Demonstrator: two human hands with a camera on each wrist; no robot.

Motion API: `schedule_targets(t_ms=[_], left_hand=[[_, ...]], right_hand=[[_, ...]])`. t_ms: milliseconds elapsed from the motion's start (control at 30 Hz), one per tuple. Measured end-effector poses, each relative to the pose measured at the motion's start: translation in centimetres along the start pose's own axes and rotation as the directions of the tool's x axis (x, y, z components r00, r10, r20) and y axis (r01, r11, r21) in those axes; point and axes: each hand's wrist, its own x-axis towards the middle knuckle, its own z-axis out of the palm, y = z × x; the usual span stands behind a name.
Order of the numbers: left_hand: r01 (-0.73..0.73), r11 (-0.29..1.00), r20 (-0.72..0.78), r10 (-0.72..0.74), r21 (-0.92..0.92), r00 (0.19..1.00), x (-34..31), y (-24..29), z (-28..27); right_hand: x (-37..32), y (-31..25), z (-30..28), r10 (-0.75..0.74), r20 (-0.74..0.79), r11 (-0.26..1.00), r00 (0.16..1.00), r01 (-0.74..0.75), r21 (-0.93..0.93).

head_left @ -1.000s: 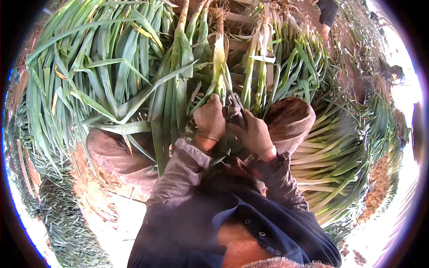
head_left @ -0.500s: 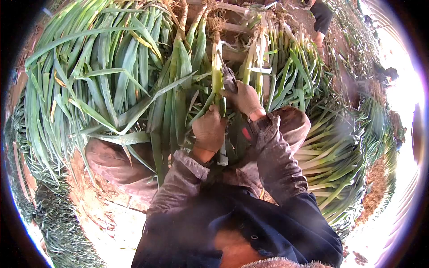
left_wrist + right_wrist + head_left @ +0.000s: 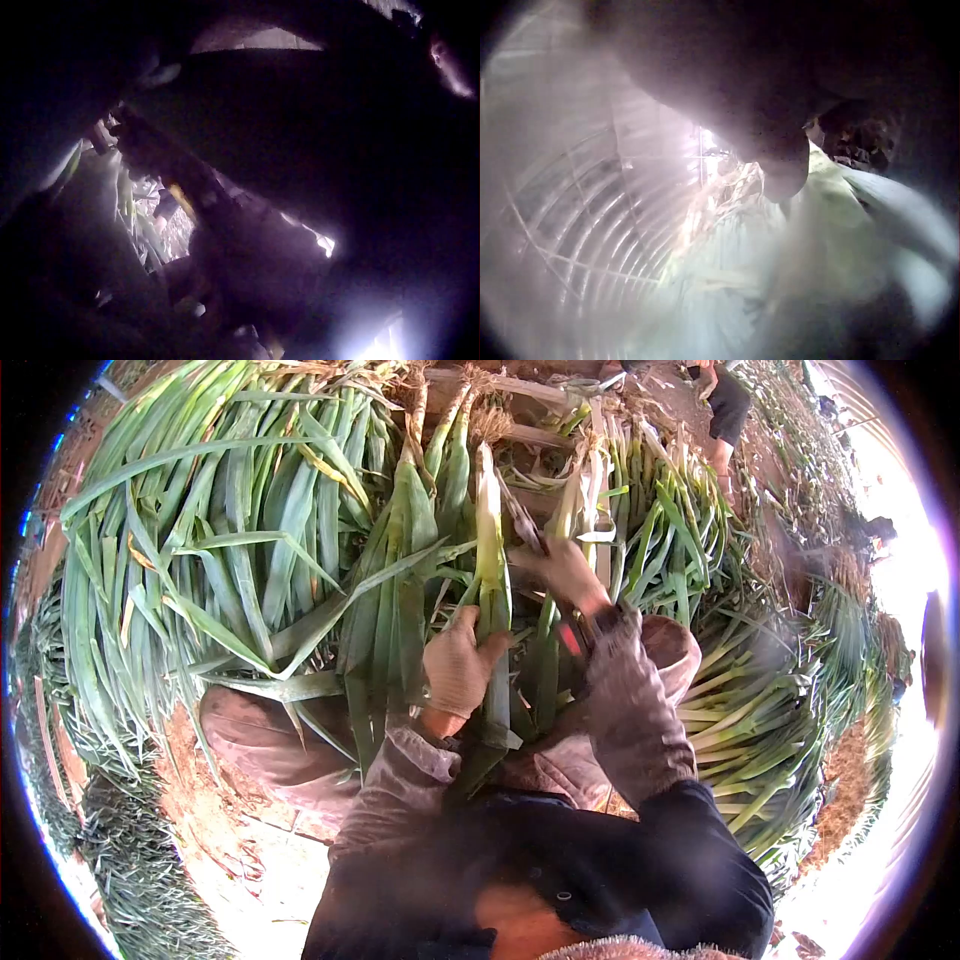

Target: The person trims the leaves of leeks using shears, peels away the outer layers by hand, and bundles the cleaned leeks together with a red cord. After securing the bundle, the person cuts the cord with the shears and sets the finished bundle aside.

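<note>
My gloved left hand [image 3: 458, 668] grips a leek [image 3: 490, 550] by its green lower part, thumb lying across the leaves. The leek stands pale end away from me, its white tip close below a brown root tuft [image 3: 490, 422]. Just right of it, my gloved right hand [image 3: 565, 572] holds dark metal shears [image 3: 525, 520], blades pointing away and alongside the pale stem. The left wrist view is mostly dark. In the right wrist view, a dark finger [image 3: 784, 180] shows over blurred pale leaves [image 3: 735, 300].
A big heap of untrimmed leeks [image 3: 220, 530] lies to the left. Pale-stemmed leeks [image 3: 740, 730] are piled at my right, beside my knee [image 3: 670, 650]. Another bunch [image 3: 680, 530] lies ahead right. Further off, another person's leg [image 3: 730, 410] shows.
My right hand went up the leek with the shears, then shifted right of it. My left hand dropped lower along the leaves, and more of the pale stem is showing.
</note>
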Motion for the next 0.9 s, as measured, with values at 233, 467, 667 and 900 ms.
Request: schedule_targets(t_ms=[233,467,667,900], left_hand=[[0.015,0.986,0.046,-0.008,-0.166,0.999,-2.1,0.2,1.9],[-0.227,0.974,0.268,0.216,0.011,0.939,-8.9,1.8,8.1],[-0.429,0.903,0.857,0.201,0.026,0.475,-3.4,4.3,4.7],[-0.210,0.746,0.229,0.079,0.632,0.970,15.8,-0.4,-0.7]], right_hand=[[-18.6,-3.5,-0.6,0.143,0.096,0.973,0.985,-0.157,0.168],[-15.6,0.1,-2.4,0.032,-0.091,0.959,0.995,-0.005,0.282],[-6.5,-2.3,-2.3,-0.005,-0.067,0.992,0.998,0.013,0.125],[-3.3,-3.6,1.1,-0.001,-0.019,0.998,1.000,0.002,0.058]])
